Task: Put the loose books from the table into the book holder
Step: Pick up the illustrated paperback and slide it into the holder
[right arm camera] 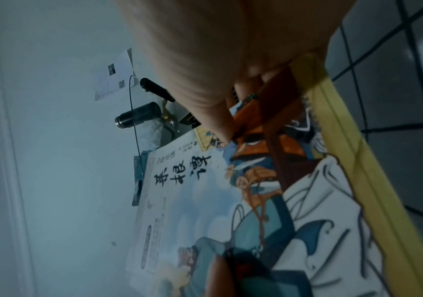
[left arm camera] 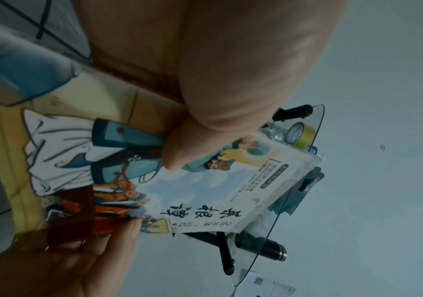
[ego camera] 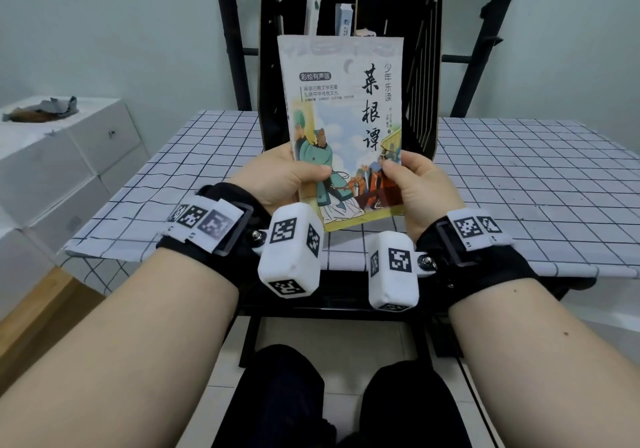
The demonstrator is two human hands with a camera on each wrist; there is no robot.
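Both hands hold one illustrated book (ego camera: 341,125) upright above the table, its front cover facing me. My left hand (ego camera: 284,179) grips its lower left edge, thumb on the cover. My right hand (ego camera: 420,181) grips the lower right edge the same way. The book (left arm camera: 205,193) and my left thumb show in the left wrist view; the book (right arm camera: 205,201) and my right thumb in the right wrist view. Behind the book stands the black book holder (ego camera: 422,77), with two pale books (ego camera: 313,7) upright in its slots.
The table (ego camera: 519,184) has a white cloth with a black grid. White storage boxes (ego camera: 69,156) stand at the left, with crumpled material on top. A black metal frame (ego camera: 232,42) rises behind the holder. My knees are under the table's front edge.
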